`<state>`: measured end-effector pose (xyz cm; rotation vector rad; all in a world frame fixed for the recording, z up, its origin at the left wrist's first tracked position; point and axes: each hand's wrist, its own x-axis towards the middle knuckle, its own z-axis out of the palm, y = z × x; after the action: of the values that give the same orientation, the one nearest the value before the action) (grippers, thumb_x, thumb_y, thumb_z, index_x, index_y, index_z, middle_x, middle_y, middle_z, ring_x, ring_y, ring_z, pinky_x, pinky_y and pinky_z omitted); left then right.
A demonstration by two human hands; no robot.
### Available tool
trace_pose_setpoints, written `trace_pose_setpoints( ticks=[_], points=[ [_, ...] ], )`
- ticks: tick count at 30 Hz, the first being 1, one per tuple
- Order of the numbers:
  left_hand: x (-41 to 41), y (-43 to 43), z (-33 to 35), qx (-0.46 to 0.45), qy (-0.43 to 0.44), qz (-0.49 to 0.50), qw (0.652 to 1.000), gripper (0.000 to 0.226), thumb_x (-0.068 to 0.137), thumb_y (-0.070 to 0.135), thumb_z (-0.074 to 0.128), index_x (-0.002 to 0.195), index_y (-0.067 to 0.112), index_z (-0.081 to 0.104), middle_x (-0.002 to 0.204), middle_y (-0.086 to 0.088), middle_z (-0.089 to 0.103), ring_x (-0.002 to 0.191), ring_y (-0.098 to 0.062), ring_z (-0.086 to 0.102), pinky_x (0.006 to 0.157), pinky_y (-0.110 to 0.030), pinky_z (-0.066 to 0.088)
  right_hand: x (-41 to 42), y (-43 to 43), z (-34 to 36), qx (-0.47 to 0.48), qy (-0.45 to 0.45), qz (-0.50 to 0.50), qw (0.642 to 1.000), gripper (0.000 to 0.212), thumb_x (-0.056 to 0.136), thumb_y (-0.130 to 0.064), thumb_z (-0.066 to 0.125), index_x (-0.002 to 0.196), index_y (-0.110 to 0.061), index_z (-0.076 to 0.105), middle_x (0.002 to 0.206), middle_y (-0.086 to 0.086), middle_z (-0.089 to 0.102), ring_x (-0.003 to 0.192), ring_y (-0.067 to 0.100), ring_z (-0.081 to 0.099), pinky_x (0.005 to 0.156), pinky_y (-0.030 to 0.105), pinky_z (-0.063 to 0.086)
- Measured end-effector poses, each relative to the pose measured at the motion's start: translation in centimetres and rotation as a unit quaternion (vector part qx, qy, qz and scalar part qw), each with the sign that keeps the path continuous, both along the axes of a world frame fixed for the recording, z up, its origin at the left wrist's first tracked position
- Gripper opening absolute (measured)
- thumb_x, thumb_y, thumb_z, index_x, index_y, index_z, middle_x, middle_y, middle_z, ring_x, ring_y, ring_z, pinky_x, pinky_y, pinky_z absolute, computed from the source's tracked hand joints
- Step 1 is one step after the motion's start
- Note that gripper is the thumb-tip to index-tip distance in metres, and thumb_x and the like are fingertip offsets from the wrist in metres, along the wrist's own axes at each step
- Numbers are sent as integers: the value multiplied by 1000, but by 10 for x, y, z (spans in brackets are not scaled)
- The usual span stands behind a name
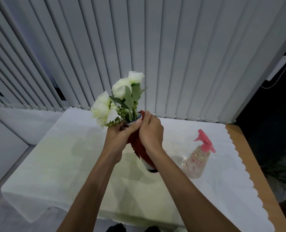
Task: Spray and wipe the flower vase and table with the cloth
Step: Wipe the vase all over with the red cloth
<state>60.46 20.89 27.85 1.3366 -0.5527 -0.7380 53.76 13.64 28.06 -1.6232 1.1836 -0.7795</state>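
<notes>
We see red cloth (134, 139), white flowers (105, 104) w/ green leaves; pink-topped clear spray bottle (197, 158) at 3 o'clock; white scalloped tablecloth (55, 156).

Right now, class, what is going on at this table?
A person is wiping a flower vase with a red cloth. The left hand steadies the vase near its rim, while the right hand presses the cloth against its neck. White artificial flowers stand in it. A spray bottle with a pink trigger stands untouched on the white tablecloth, to the right of the vase.
</notes>
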Motion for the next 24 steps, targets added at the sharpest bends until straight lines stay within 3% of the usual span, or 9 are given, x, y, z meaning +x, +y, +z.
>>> trace_pose_setpoints(
  ticks=[3, 6, 9, 11, 14, 16, 19, 21, 24],
  points=[
    [2, 2, 1, -10, 16, 12, 1000, 30, 87, 14, 75, 117, 14, 74, 108, -3, 80, 95, -14, 75, 72, -31, 60, 4, -10, 2, 29, 17, 13, 999, 54, 111, -39, 30, 109, -13, 77, 112, 11, 77, 106, 32, 68, 94, 44, 54],
    [2, 5, -2, -29, 42, 11, 999, 27, 86, 11, 75, 114, 13, 76, 108, -3, 79, 94, -13, 74, 78, -37, 62, 6, -29, -4, 112, 18, 21, 993, 52, 106, -42, 34, 104, -8, 73, 111, 14, 75, 107, 33, 67, 98, 45, 53],
    [-3, 5, -7, -21, 46, 23, 998, 26, 86, 10, 76, 111, 15, 76, 106, -1, 79, 94, -14, 74, 79, -36, 63, 1, -31, -11, 162, 4, -3, 987, 51, 104, -51, 33, 122, -11, 60, 113, 8, 63, 110, 28, 60, 94, 42, 45],
    [-6, 4, -10, -9, 55, 33, 998, 26, 86, 12, 77, 111, 14, 76, 102, 0, 79, 92, -13, 73, 75, -32, 62, -6, -17, -12, 139, 13, -11, 990, 56, 107, -53, 32, 126, -6, 57, 117, 7, 64, 111, 29, 60, 90, 42, 42],
    [-2, 4, -9, 1, 73, 47, 996, 27, 86, 17, 77, 112, 11, 77, 109, -9, 79, 97, -17, 72, 78, -36, 62, -25, 6, -13, 26, 1, 73, 997, 45, 111, -48, 35, 114, -17, 67, 107, -1, 71, 103, 23, 65, 82, 34, 44],
    [3, 6, -5, -2, 79, 52, 996, 23, 86, 17, 76, 109, 12, 77, 111, -12, 78, 97, -19, 71, 84, -41, 61, -43, 12, -22, -35, -27, 160, 986, 32, 110, -45, 43, 129, -35, 67, 115, -13, 73, 107, 10, 67, 86, 26, 48],
    [9, 6, -1, -6, 71, 44, 997, 26, 88, 18, 75, 112, 10, 75, 108, -10, 79, 98, -21, 72, 85, -42, 61, -60, 8, -40, -54, -18, 218, 974, 39, 107, -54, 47, 146, -52, 53, 130, -17, 71, 116, 4, 67, 95, 22, 52],
    [8, 4, -1, -1, 68, 36, 997, 29, 87, 18, 75, 114, 8, 74, 104, -6, 79, 96, -20, 71, 83, -39, 62, -56, 1, -43, 13, 4, 186, 983, 42, 106, -61, 39, 137, -45, 63, 129, -13, 73, 110, 8, 69, 89, 24, 53],
    [-1, 2, -5, 10, 63, 27, 998, 26, 87, 17, 75, 113, 12, 74, 105, -4, 79, 95, -17, 73, 85, -40, 62, -46, -10, -32, 161, 11, 90, 983, 52, 102, -69, 43, 95, -30, 76, 102, -1, 81, 89, 19, 75, 89, 40, 61]
  ],
)
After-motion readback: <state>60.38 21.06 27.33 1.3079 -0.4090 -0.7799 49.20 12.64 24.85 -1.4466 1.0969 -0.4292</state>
